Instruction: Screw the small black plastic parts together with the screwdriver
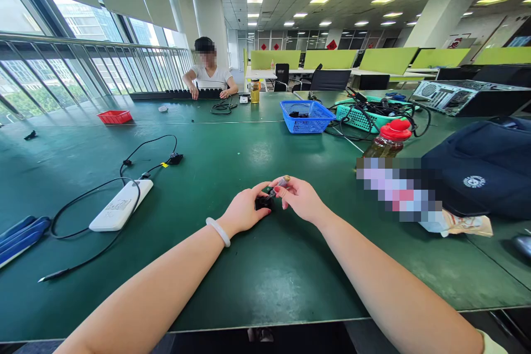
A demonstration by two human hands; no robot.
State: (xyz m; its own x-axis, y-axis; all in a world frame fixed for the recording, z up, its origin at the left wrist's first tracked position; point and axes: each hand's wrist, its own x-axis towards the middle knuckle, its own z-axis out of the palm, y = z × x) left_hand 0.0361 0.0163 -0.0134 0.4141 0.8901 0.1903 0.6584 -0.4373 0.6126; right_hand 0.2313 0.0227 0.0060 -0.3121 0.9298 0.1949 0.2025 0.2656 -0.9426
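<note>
My left hand (244, 209) is closed on a small black part (263, 203) that rests on the green table (257, 271). A pale bangle sits on that wrist. My right hand (299, 198) pinches a small screwdriver-like tool (280, 182) with a light handle, its tip pointing down at the black part. The two hands touch over the part, near the middle of the table in front of me.
A white power bank (120, 206) with black cables lies to the left. A blue basket (306, 116), a teal basket, cables, a red-capped bottle (388, 142), a dark bag (481, 174) and a computer case stand right. A red tray (114, 116) and a seated person (209, 74) are far off.
</note>
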